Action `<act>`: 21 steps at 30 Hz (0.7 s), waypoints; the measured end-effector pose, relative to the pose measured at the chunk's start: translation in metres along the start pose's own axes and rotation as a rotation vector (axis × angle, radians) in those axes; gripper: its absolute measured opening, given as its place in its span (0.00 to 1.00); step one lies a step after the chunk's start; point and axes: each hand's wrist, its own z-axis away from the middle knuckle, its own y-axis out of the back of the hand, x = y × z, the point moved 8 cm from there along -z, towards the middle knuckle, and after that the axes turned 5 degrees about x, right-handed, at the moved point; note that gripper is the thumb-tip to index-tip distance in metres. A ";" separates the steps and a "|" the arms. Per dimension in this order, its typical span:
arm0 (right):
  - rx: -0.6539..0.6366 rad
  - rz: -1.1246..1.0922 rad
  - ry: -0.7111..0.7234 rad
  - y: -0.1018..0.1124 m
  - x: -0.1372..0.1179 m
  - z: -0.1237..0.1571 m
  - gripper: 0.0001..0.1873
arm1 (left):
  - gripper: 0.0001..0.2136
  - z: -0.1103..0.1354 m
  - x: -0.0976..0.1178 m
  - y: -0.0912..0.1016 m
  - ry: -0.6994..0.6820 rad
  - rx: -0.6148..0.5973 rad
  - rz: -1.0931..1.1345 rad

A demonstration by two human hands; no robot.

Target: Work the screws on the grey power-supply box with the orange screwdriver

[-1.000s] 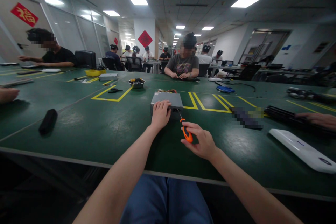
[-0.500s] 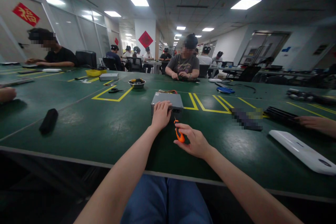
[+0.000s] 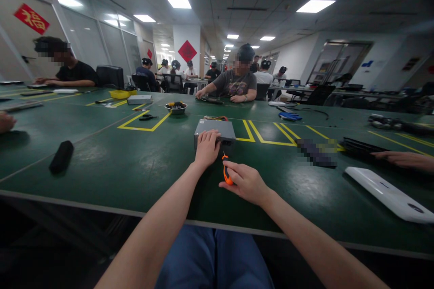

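A grey metal computer power supply sits on the green table, with coloured wires at its far side. My left hand holds it by the near edge, fingers laid over the top and thumb down the front face. Between the fingers and thumb of my right hand is an orange and black screwdriver. Its thin shaft points away from me at the front face, near the power socket; whether the tip touches cannot be made out.
Beyond the power supply stands a metal bowl of tools. A black oblong object lies left, a white casing right. A co-worker's hand is at the right edge; another person sits opposite.
My right hand has shifted slightly left with the screwdriver, its grip a little changed. My left hand stays on the power supply. The person opposite has moved an arm outward.
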 end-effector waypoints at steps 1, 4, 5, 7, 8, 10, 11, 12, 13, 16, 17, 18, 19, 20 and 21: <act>-0.021 -0.009 -0.005 -0.002 0.000 0.000 0.15 | 0.11 0.000 0.000 0.000 0.002 0.002 0.000; -0.117 -0.034 -0.007 -0.007 -0.004 0.000 0.18 | 0.11 0.000 0.000 0.000 -0.003 0.005 0.002; -0.145 -0.037 0.002 -0.008 -0.005 -0.001 0.18 | 0.11 0.000 0.000 0.000 -0.006 0.004 0.001; -0.172 -0.029 0.028 -0.009 -0.009 -0.002 0.16 | 0.11 0.000 -0.001 -0.001 -0.011 0.001 0.000; -0.167 -0.027 0.038 -0.009 -0.010 -0.002 0.16 | 0.11 0.000 -0.001 -0.001 -0.012 0.001 -0.001; -0.128 -0.046 0.036 -0.007 -0.010 -0.003 0.15 | 0.11 0.000 -0.001 -0.001 -0.010 0.002 -0.002; -0.095 -0.068 0.025 -0.005 -0.009 -0.002 0.15 | 0.11 0.000 -0.001 -0.001 -0.009 0.003 -0.002; -0.058 -0.097 0.008 -0.003 -0.008 -0.002 0.16 | 0.11 0.000 -0.001 -0.001 -0.009 0.004 -0.001; -0.020 -0.131 -0.012 -0.001 -0.006 -0.001 0.16 | 0.11 0.000 -0.001 -0.001 -0.009 0.003 -0.001; 0.038 -0.201 -0.059 0.002 0.000 0.001 0.16 | 0.11 0.000 0.000 -0.001 -0.009 0.004 -0.001; 0.027 -0.206 -0.064 0.001 0.000 0.002 0.16 | 0.11 0.000 0.000 -0.001 -0.006 0.005 -0.002; 0.003 -0.201 -0.063 0.000 0.000 0.002 0.16 | 0.11 0.000 0.000 -0.001 -0.004 0.005 -0.003; -0.027 -0.190 -0.055 -0.002 -0.001 0.001 0.17 | 0.11 0.000 0.000 -0.001 -0.002 0.004 -0.003; -0.059 -0.177 -0.044 -0.004 -0.002 0.001 0.17 | 0.11 0.000 0.000 -0.001 -0.001 0.004 -0.002; -0.088 -0.161 -0.031 -0.005 -0.004 0.000 0.18 | 0.11 0.000 0.000 -0.001 -0.002 0.005 0.000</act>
